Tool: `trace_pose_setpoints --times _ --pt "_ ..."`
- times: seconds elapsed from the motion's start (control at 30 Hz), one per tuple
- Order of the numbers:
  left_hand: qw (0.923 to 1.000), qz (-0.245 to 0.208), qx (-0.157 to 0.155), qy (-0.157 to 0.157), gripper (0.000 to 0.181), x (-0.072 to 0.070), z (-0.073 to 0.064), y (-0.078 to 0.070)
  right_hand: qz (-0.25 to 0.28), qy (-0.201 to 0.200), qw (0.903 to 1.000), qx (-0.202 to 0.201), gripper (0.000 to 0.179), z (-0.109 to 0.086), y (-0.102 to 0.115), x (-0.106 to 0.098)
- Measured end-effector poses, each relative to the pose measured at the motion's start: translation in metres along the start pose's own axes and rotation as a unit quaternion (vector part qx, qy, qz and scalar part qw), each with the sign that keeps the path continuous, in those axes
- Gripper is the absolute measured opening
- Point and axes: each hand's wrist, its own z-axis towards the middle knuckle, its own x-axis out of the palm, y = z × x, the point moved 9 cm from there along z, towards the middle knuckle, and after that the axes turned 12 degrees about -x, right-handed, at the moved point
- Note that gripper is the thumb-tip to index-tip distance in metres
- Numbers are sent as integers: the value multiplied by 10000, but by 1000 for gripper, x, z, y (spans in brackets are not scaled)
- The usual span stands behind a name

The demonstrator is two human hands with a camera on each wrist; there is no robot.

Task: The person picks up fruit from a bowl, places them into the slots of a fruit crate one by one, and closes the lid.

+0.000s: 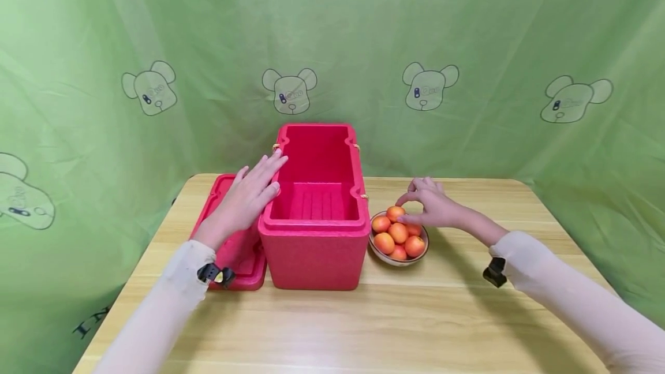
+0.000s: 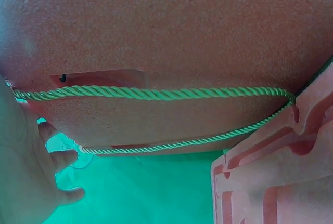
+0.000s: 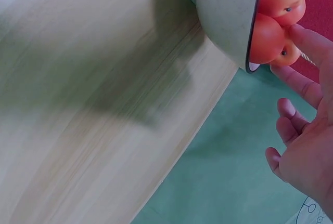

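Left hand (image 1: 244,198): fingers extended at rim of open red rectangular foam box (image 1: 315,258). Right hand (image 1: 432,205) pinches 1 round orange-red fruit (image 1: 395,212) atop others in white dark-rimmed bowl (image 3: 225,16).

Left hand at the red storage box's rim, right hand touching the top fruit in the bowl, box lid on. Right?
The lid isn't on: head view shows it lying on the table, left of the open red storage box. The rest stands: left hand at the box's rim, right hand touching the top fruit in the bowl.
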Motion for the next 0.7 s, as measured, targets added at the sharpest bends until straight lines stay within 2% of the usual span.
trace_pose_setpoints --times 0.23,0.7 --pt "9997 -227 -71 97 68 -1 0 2 63 -3 10000 -33 21 3 2 2" --pt "9995 -245 -20 177 69 0 2 1 60 74 9998 165 19 4 2 5"
